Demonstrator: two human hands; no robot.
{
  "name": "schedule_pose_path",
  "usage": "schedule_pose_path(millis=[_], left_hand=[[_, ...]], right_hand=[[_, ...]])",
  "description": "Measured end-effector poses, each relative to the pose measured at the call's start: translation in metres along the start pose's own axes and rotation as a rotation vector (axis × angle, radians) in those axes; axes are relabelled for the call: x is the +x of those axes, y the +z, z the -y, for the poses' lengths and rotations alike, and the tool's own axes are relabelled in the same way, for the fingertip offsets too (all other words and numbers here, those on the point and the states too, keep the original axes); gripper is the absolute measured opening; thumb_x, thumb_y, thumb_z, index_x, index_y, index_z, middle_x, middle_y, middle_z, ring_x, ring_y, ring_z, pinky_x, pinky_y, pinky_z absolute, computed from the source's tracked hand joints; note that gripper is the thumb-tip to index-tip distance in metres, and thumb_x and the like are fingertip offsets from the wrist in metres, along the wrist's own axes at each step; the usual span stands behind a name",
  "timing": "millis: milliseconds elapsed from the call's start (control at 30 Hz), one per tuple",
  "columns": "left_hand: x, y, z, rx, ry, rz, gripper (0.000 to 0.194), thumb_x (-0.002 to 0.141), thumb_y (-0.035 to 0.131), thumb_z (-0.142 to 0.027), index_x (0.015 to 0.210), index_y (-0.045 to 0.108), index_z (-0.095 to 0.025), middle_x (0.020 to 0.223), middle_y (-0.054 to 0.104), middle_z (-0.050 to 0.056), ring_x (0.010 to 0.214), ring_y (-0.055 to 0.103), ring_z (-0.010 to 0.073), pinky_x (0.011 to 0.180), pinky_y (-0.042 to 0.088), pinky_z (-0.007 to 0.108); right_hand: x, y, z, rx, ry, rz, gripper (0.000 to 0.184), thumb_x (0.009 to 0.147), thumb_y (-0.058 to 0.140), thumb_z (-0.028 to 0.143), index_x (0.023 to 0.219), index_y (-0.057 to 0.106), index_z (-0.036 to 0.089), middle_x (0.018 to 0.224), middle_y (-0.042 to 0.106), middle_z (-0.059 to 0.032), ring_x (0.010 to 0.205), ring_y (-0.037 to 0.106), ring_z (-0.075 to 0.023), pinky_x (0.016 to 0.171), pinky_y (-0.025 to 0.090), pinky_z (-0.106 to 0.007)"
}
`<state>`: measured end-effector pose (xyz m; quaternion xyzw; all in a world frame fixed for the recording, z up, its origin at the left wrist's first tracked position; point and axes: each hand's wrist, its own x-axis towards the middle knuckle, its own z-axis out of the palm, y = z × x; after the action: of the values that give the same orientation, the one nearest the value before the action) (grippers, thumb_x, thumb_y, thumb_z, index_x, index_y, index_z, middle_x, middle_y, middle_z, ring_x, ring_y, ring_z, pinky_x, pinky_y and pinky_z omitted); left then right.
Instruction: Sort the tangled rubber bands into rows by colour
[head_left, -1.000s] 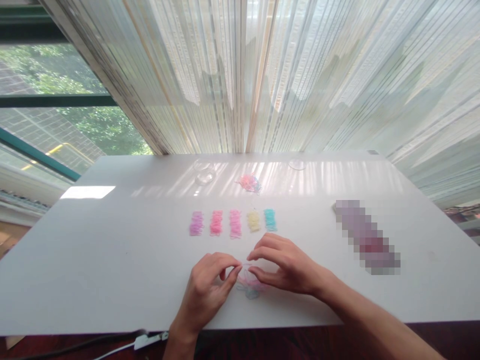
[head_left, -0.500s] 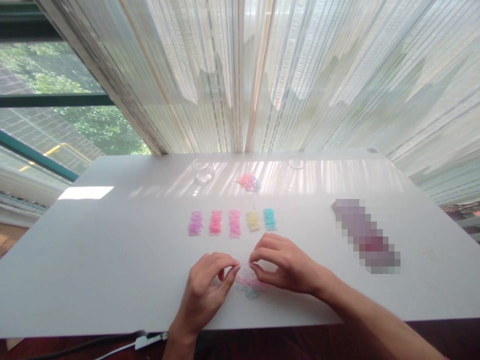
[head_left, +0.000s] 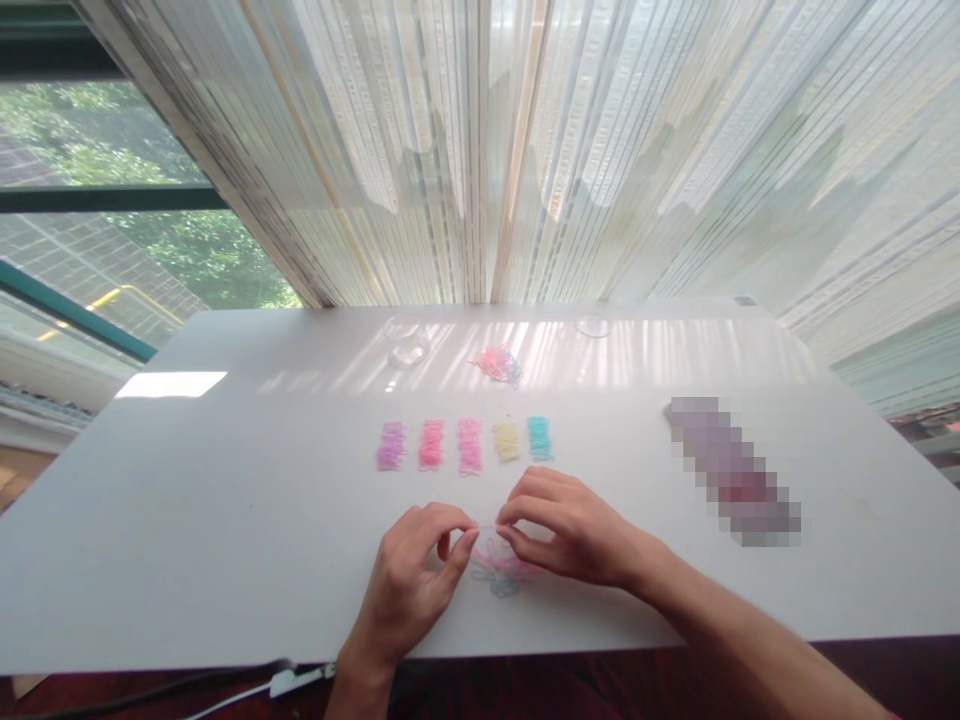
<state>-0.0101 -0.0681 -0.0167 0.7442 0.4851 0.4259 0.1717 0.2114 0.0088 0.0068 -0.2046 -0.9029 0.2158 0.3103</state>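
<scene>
My left hand [head_left: 420, 565] is closed in a pinch, thumb against forefinger. Facing it, my right hand [head_left: 566, 525] pinches in the same way, its fingertips a short gap away. A thin, pale rubber band [head_left: 487, 526] spans that gap, so faint that its colour is hard to tell. Just below the fingertips lies a loose heap of pink and blue-green rubber bands [head_left: 504, 580], partly covered by my right hand. Beyond my hands, small rubber bands are laid in a row of stacks: purple [head_left: 391, 447], coral pink [head_left: 431, 446], pink [head_left: 469, 447], yellow [head_left: 506, 440] and turquoise [head_left: 539, 438].
A mixed pile of rubber bands [head_left: 499, 364] lies farther back on the white table [head_left: 225, 520]. Clear round dishes or lids [head_left: 409, 350] stand left of it, and a clear disc [head_left: 594, 327] right. A blurred-out oblong object [head_left: 735, 475] lies at right. A white cable [head_left: 289, 682] runs along the front edge.
</scene>
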Motion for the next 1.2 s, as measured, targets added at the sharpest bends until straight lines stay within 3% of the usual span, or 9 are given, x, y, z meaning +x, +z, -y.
schedule_pose_path(millis=[200,400,667,867,1067,1200], left_hand=[[-0.001,0.0,0.001,-0.002,0.0,0.004,0.005,0.1,0.063,-0.018,0.103,0.064,-0.022,0.089,0.071,0.0,0.067,0.059,0.0133,0.069,0.05,0.027],[0.0,0.001,0.001,0.004,0.028,0.023,0.018,0.099,0.067,-0.019,0.116,0.064,-0.022,0.097,0.074,0.003,0.066,0.059,0.0128,0.071,0.052,0.029],[0.001,0.002,0.0,-0.019,0.048,0.013,0.011,0.098,0.067,-0.013,0.103,0.068,-0.022,0.092,0.073,0.003,0.069,0.062,0.014,0.067,0.051,0.027],[0.001,0.0,-0.001,-0.012,0.022,-0.016,0.012,0.097,0.067,-0.012,0.104,0.069,-0.022,0.092,0.072,0.003,0.067,0.059,0.013,0.067,0.052,0.027],[0.005,-0.01,-0.006,0.034,0.029,-0.016,0.011,0.095,0.069,-0.012,0.1,0.07,-0.022,0.09,0.072,0.002,0.068,0.059,0.0128,0.068,0.051,0.027],[0.009,-0.023,-0.003,0.057,0.066,0.023,0.012,0.095,0.069,-0.012,0.1,0.073,-0.022,0.091,0.073,0.003,0.082,0.066,0.0155,0.074,0.053,0.026]], right_hand=[[-0.001,0.0,0.0,-0.001,-0.006,0.004,0.016,0.102,0.057,0.022,0.091,0.068,0.019,0.079,0.068,-0.0035,0.072,0.059,-0.0162,0.068,0.047,-0.029],[0.0,0.002,-0.001,-0.014,-0.03,-0.009,0.016,0.102,0.058,0.022,0.091,0.069,0.018,0.078,0.067,-0.0032,0.07,0.059,-0.016,0.066,0.046,-0.028],[-0.002,0.006,-0.002,-0.009,-0.039,0.024,0.018,0.104,0.056,0.023,0.095,0.07,0.018,0.081,0.067,-0.0039,0.073,0.06,-0.0164,0.069,0.047,-0.028],[-0.002,0.004,-0.002,-0.032,-0.026,0.023,0.017,0.104,0.057,0.023,0.094,0.07,0.018,0.08,0.067,-0.0034,0.072,0.058,-0.016,0.068,0.046,-0.028],[-0.002,0.004,0.0,-0.039,-0.029,0.007,0.016,0.103,0.058,0.021,0.093,0.07,0.018,0.079,0.067,-0.0032,0.071,0.057,-0.0157,0.066,0.045,-0.028],[-0.002,0.003,0.001,-0.023,-0.031,0.008,0.015,0.103,0.057,0.02,0.094,0.07,0.019,0.079,0.068,-0.0033,0.071,0.058,-0.0155,0.067,0.046,-0.027]])
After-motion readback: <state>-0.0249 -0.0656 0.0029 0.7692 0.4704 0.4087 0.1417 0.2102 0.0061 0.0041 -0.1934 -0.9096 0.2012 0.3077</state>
